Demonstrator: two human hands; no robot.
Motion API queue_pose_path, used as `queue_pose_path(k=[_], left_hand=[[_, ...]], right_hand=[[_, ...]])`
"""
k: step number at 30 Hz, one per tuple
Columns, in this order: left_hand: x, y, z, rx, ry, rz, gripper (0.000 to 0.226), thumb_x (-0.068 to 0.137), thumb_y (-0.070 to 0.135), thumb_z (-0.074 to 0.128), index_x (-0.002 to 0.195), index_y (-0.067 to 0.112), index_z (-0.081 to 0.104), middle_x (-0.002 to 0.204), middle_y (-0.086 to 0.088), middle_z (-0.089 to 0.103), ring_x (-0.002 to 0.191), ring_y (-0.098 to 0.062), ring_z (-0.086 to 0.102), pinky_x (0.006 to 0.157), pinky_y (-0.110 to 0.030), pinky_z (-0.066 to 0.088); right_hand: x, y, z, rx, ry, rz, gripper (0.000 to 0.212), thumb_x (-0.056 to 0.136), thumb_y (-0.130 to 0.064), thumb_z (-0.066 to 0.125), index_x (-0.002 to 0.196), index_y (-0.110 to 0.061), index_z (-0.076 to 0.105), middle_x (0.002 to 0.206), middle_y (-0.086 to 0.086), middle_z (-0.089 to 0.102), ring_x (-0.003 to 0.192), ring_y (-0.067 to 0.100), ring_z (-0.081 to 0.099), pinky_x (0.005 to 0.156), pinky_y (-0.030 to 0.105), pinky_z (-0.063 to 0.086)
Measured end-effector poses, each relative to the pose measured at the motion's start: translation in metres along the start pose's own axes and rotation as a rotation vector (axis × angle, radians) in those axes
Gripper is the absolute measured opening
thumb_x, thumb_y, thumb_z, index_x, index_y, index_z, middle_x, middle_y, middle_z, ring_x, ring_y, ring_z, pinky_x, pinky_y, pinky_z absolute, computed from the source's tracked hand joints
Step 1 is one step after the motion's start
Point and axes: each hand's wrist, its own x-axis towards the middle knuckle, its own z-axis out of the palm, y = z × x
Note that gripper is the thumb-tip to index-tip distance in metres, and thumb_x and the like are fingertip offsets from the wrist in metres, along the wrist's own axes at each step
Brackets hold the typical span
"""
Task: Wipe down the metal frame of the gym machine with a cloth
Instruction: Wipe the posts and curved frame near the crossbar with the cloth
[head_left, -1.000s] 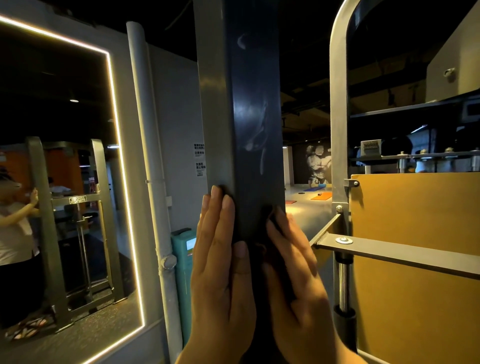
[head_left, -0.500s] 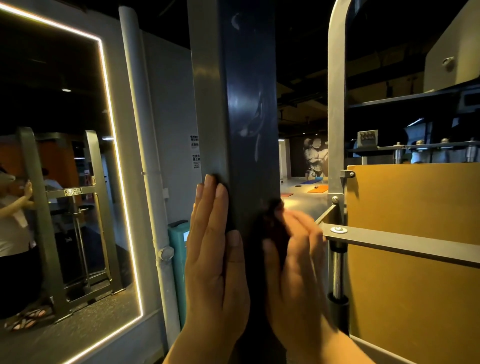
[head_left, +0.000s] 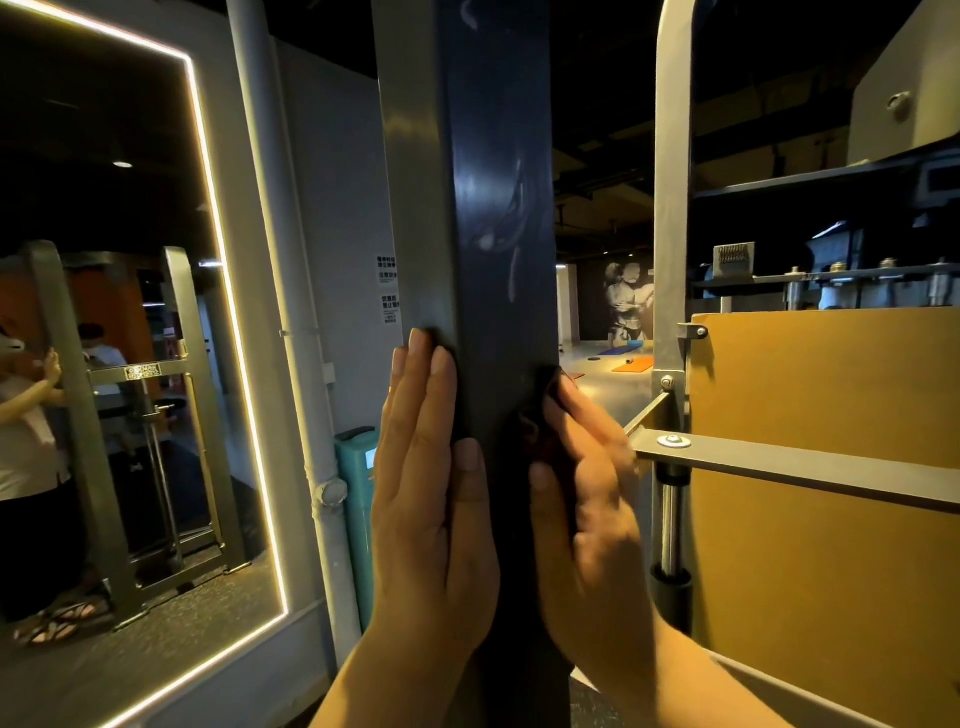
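A dark square metal post (head_left: 493, 182) of the gym machine stands upright right in front of me, with smear marks on its face. A dark cloth (head_left: 540, 405) is wrapped around the post, hard to tell apart from the metal. My left hand (head_left: 431, 483) lies flat on the post's left side, fingers pointing up, pressing the cloth's edge. On the post's right side my right hand (head_left: 587, 499) presses the bunched cloth, and its fingers are blurred.
A lit mirror (head_left: 130, 338) fills the wall on the left, beside a white pipe (head_left: 291, 312) and a teal unit (head_left: 356, 499). On the right are a silver upright (head_left: 672, 208), a flat metal bar (head_left: 805, 462) and a yellow panel (head_left: 831, 519).
Both hands have slid up the post with the cloth, the right one blurring as it rubs. The view has dipped slightly.
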Motion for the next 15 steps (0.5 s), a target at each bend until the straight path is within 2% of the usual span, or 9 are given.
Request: queue_pose_path(k=[2,4,6,9,12,15], left_hand=[[-0.001,-0.001,0.000,0.007,0.004,0.000,0.053,0.104,0.008,0.040,0.156,0.006,0.030,0.169,-0.003,0.027,0.159,-0.024,0.022,0.128,-0.044,0.023],[-0.002,-0.002,-0.001,0.002,0.014,-0.011,0.052,0.104,0.009,0.041,0.156,0.008,0.032,0.169,0.000,0.027,0.158,-0.023,0.023,0.128,-0.041,0.024],[-0.001,-0.001,0.000,-0.016,0.016,-0.022,0.052,0.103,0.010,0.041,0.155,0.011,0.033,0.169,0.001,0.028,0.157,-0.022,0.025,0.126,-0.046,0.028],[0.000,0.000,-0.002,-0.018,0.011,-0.019,0.051,0.103,0.012,0.041,0.153,0.010,0.036,0.167,0.000,0.030,0.156,-0.024,0.029,0.121,-0.057,0.035],[0.002,0.000,-0.005,0.028,0.001,0.021,0.052,0.102,0.011,0.042,0.154,0.009,0.035,0.166,-0.005,0.032,0.155,-0.025,0.030,0.120,-0.055,0.036],[-0.001,0.001,-0.004,0.022,-0.008,0.001,0.053,0.103,0.010,0.039,0.156,0.009,0.031,0.169,-0.003,0.028,0.157,-0.025,0.027,0.122,-0.054,0.033]], right_hand=[[-0.025,0.002,0.002,-0.011,0.009,-0.104,0.034,0.110,-0.026,0.046,0.142,-0.020,0.053,0.153,-0.002,0.047,0.141,0.025,0.047,0.115,0.040,0.041],[-0.035,0.005,-0.012,-0.057,-0.097,-0.252,0.037,0.104,-0.023,0.056,0.140,-0.011,0.050,0.153,0.000,0.048,0.144,0.027,0.045,0.118,0.044,0.038],[-0.021,0.009,-0.027,-0.112,-0.213,-0.342,0.045,0.101,-0.018,0.059,0.143,-0.009,0.045,0.154,0.006,0.045,0.149,0.027,0.038,0.121,0.050,0.033],[0.017,0.006,-0.022,-0.093,-0.220,-0.258,0.044,0.104,-0.012,0.052,0.146,-0.002,0.047,0.157,0.013,0.043,0.151,0.030,0.034,0.120,0.056,0.034],[0.033,-0.010,-0.008,-0.008,-0.114,-0.114,0.045,0.104,-0.011,0.048,0.147,0.001,0.046,0.157,0.010,0.044,0.151,0.027,0.034,0.118,0.054,0.038],[0.002,-0.006,0.003,-0.018,-0.082,-0.154,0.048,0.108,-0.020,0.042,0.156,-0.013,0.038,0.162,-0.004,0.038,0.151,0.024,0.033,0.122,0.049,0.033]])
